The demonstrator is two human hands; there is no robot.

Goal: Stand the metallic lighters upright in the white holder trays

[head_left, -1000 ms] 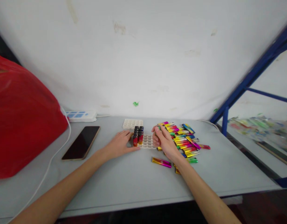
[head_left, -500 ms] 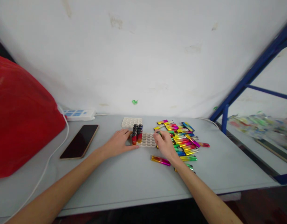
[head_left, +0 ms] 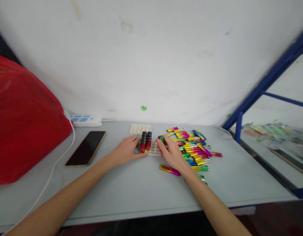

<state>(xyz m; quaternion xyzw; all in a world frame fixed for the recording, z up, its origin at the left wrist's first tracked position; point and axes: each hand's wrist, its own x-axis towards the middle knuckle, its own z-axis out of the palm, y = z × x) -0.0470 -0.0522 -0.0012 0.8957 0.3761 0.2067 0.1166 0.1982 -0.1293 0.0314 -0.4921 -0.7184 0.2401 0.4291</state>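
One gold-and-magenta lighter (head_left: 170, 170) lies on the desk (head_left: 131, 191) before both hands, the right hand (head_left: 172, 153) pinching a green lighter (head_left: 162, 139) at the dimpled tray's (head_left: 154, 149) right end, the left hand (head_left: 125, 150), thumb and fingers spread, around its left end beside upright red lighters (head_left: 148, 144), a second tray (head_left: 141, 129) beyond.

Upright black-topped pieces (head_left: 146, 142) stand between your left hand (head_left: 127, 150) and the rest of the white tray (head_left: 154, 149), while a shiny heap (head_left: 194, 149) crowds your right hand (head_left: 170, 150) from the right; nearer you than a stray gold-and-magenta piece (head_left: 170, 170), tabletop (head_left: 136, 191) lies open between your forearms (head_left: 75, 188).
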